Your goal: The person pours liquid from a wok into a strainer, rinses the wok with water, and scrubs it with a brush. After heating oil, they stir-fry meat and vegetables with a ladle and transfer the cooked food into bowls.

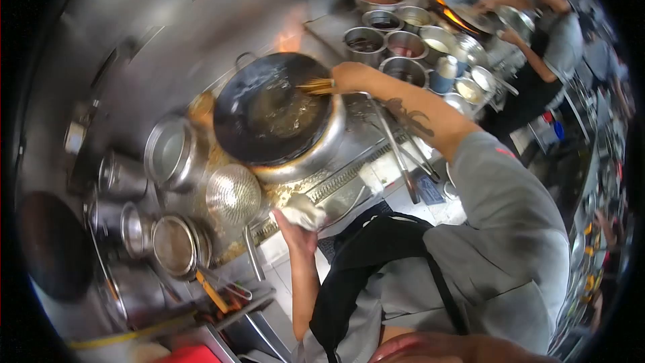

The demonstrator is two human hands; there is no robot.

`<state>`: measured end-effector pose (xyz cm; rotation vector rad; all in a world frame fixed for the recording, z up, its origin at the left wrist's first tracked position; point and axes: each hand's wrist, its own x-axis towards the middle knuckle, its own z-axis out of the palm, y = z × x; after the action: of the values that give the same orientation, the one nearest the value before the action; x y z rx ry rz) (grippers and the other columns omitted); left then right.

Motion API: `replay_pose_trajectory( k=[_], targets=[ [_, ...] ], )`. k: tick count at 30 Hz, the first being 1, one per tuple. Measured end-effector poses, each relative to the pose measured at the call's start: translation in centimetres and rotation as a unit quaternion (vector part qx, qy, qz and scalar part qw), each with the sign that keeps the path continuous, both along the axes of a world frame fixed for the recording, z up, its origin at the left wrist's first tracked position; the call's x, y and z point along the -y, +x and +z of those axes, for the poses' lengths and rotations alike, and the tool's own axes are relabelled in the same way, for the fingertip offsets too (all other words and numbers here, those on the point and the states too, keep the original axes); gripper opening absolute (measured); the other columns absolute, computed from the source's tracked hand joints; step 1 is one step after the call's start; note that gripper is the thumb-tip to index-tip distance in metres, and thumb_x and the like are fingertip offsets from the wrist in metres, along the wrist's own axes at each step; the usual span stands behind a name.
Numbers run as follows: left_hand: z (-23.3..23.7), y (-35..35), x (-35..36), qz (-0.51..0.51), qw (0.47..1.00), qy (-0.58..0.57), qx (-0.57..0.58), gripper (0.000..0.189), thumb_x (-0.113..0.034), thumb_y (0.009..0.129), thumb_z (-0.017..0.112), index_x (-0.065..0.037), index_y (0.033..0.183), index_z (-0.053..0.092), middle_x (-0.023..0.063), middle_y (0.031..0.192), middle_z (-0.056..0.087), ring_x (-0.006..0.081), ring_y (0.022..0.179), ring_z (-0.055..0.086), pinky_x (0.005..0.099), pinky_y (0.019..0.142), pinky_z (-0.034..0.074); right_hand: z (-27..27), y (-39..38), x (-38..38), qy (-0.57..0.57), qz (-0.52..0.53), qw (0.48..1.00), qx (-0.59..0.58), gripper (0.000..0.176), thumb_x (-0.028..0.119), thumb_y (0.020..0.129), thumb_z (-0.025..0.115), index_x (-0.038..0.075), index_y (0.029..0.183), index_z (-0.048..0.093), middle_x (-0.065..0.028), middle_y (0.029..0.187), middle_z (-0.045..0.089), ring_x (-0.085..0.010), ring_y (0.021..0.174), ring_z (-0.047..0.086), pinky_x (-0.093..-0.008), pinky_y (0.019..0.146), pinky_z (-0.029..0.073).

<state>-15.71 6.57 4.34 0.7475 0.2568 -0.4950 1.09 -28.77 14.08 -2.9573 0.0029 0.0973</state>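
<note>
The step in hand is judged to be the scrubbing of a wok (269, 117) with a bamboo brush (316, 86).

Conduct advised: the brush is best worked in circles from the centre out to the rim, with the bristle tips pressed flat to the metal. The wrist should be kept clear of the flame (290, 35) noted just behind the far rim. The wok should be steadied at its near edge throughout, and only through the cloth (304, 211), as the metal is presumed hot.

Hands: the right hand (351, 76) is found closed around the brush handle, fingers together. The left hand (295, 232) is found clamped on the cloth, near the stove's (349, 178) front edge, just below the wok; contact with the wok cannot be confirmed.

Condition of the wok: large, round and blackened, with a dark wet sheen and some liquid inside. It is seated, tilted, on a steel ring at the middle of the stove. A mesh strainer (233, 193) lies near its lower left; seasoning pots (386, 44) stand to its upper right. A co-worker (554, 33) is seen well apart, at a far burner.
</note>
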Motion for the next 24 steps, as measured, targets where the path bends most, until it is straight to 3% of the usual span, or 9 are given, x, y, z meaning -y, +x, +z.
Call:
replay_pose_trajectory(
  k=[3, 5, 6, 10, 12, 15, 17, 19, 24],
  targets=[
    [0.7, 5.0, 5.1, 0.096, 0.988, 0.101, -0.073, 0.063, -0.063, 0.09, 0.033, -0.009, 0.115, 0.052, 0.0077, 0.103, 0.061, 0.0299, 0.09, 0.059, 0.0506, 0.073, 0.049, 1.3, -6.6, -0.2, 0.136, -0.069, 0.987, 0.057, 0.037, 0.038, 0.076, 0.066, 0.002, 0.087, 0.069, -0.0198, 0.083, 0.067, -0.0336, 0.08, 0.066, -0.044, 0.074, 0.052],
    [-0.5, 8.6, 6.4, -0.012, 0.999, -0.044, -0.003, 0.059, -0.057, 0.09, 0.034, -0.007, 0.112, 0.054, 0.0102, 0.103, 0.06, 0.0323, 0.09, 0.059, 0.0502, 0.074, 0.049, -0.4, -11.9, 0.7, 0.341, -0.045, 0.929, 0.137, 0.035, 0.036, 0.076, 0.068, 0.006, 0.092, 0.069, -0.016, 0.084, 0.068, -0.028, 0.076, 0.066, -0.0396, 0.072, 0.052],
    [-0.7, 10.5, 7.4, -0.003, 0.998, -0.021, -0.052, 0.057, -0.054, 0.088, 0.035, -0.005, 0.109, 0.055, 0.0131, 0.105, 0.06, 0.034, 0.092, 0.058, 0.0506, 0.074, 0.049, 0.7, -15.0, -0.4, 0.34, -0.155, 0.923, 0.093, 0.035, 0.033, 0.077, 0.067, 0.005, 0.098, 0.067, -0.0173, 0.085, 0.067, -0.0293, 0.079, 0.065, -0.0415, 0.074, 0.051],
    [-2.8, 14.9, 8.9, 0.045, 0.989, 0.008, -0.143, 0.062, -0.059, 0.087, 0.033, -0.009, 0.115, 0.056, 0.0098, 0.11, 0.061, 0.0344, 0.099, 0.058, 0.0553, 0.079, 0.05, -14.4, -18.6, -3.3, 0.406, -0.19, 0.851, 0.274, 0.034, 0.032, 0.084, 0.061, 0.005, 0.105, 0.062, -0.0179, 0.077, 0.064, -0.0274, 0.061, 0.062, -0.0396, 0.059, 0.05],
    [-3.9, 16.4, 8.3, 0.055, 0.992, 0.021, -0.112, 0.05, -0.051, 0.085, 0.046, -0.009, 0.11, 0.058, 0.0085, 0.107, 0.062, 0.0331, 0.097, 0.058, 0.0535, 0.078, 0.05, -13.6, -23.0, -4.7, 0.603, -0.254, 0.748, 0.113, 0.033, 0.034, 0.088, 0.058, 0.002, 0.098, 0.061, -0.0115, 0.056, 0.056, -0.0177, 0.035, 0.049, -0.0313, 0.035, 0.041],
    [-5.4, 18.3, 7.3, 0.052, 0.992, 0.042, -0.104, 0.023, -0.021, 0.083, 0.059, -0.006, 0.1, 0.059, 0.0064, 0.094, 0.063, 0.0271, 0.089, 0.06, 0.0459, 0.075, 0.053, -17.2, -23.4, -5.1, 0.779, -0.41, 0.452, -0.143, 0.042, 0.036, 0.088, 0.057, -0.006, 0.091, 0.057, -0.0106, 0.053, 0.053, -0.021, 0.037, 0.051, -0.0322, 0.033, 0.04],
    [-8.8, 20.2, 5.7, -0.032, 0.983, 0.177, 0.036, 0.025, -0.019, 0.084, 0.058, -0.005, 0.104, 0.057, 0.0088, 0.1, 0.06, 0.0253, 0.092, 0.058, 0.0439, 0.076, 0.052, -17.3, -23.8, -5.8, 0.761, -0.42, 0.481, -0.113, 0.041, 0.036, 0.088, 0.056, -0.005, 0.092, 0.057, -0.0111, 0.054, 0.054, -0.021, 0.037, 0.052, -0.0321, 0.032, 0.04],
    [-15.4, 25.0, 2.7, -0.095, 0.786, 0.445, 0.419, 0.027, -0.016, 0.084, 0.057, -0.003, 0.108, 0.055, 0.0113, 0.106, 0.057, 0.0235, 0.095, 0.056, 0.0419, 0.076, 0.051, -16.9, -24.5, -6.3, 0.751, -0.398, 0.523, -0.065, 0.039, 0.036, 0.088, 0.055, -0.003, 0.091, 0.058, -0.0115, 0.053, 0.053, -0.0217, 0.039, 0.054, -0.0341, 0.035, 0.042],
    [-4.4, 12.9, 3.4, -0.012, 0.606, 0.449, 0.656, 0.025, -0.007, 0.08, 0.064, 0.008, 0.091, 0.048, 0.016, 0.078, 0.054, 0.0235, 0.067, 0.052, 0.0346, 0.058, 0.047, -12.6, -23.9, -4.9, 0.74, -0.289, 0.603, 0.079, 0.03, 0.031, 0.086, 0.057, 0.003, 0.095, 0.06, -0.0095, 0.056, 0.054, -0.0192, 0.042, 0.055, -0.0351, 0.034, 0.045]
  ],
)
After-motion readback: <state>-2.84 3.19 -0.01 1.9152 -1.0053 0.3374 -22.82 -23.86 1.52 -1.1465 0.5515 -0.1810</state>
